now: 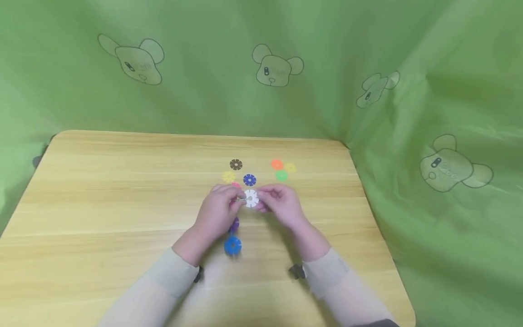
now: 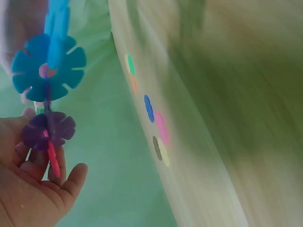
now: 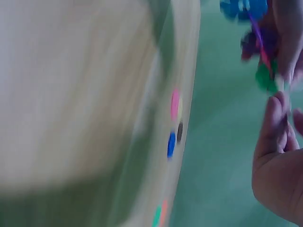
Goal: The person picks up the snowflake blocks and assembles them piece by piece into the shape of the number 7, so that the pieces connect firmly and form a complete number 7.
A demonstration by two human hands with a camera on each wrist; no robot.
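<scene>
In the head view my left hand (image 1: pixel 216 208) grips a chain of slotted plastic discs above the table. The chain's light blue disc (image 1: pixel 229 248) hangs toward me, with a purple disc (image 1: pixel 235 224) joined to it. A red disc (image 2: pixel 54 161) follows in the left wrist view, and a green disc (image 3: pixel 263 79) shows in the right wrist view. Between both hands is a white slotted disc (image 1: pixel 254 198), pinched at its right edge by my right hand (image 1: pixel 283 206). Its left edge meets the left fingertips, which partly hide the chain's end.
Beyond my hands lie loose discs: brown (image 1: pixel 232 165), yellow (image 1: pixel 227 177), dark blue (image 1: pixel 246 180) and pink (image 1: pixel 235 185). Right of these are orange (image 1: pixel 277 164), green (image 1: pixel 281 175) and pale yellow discs (image 1: pixel 291 168). A green curtain (image 1: pixel 212 100) borders the wooden table (image 1: pixel 102 204).
</scene>
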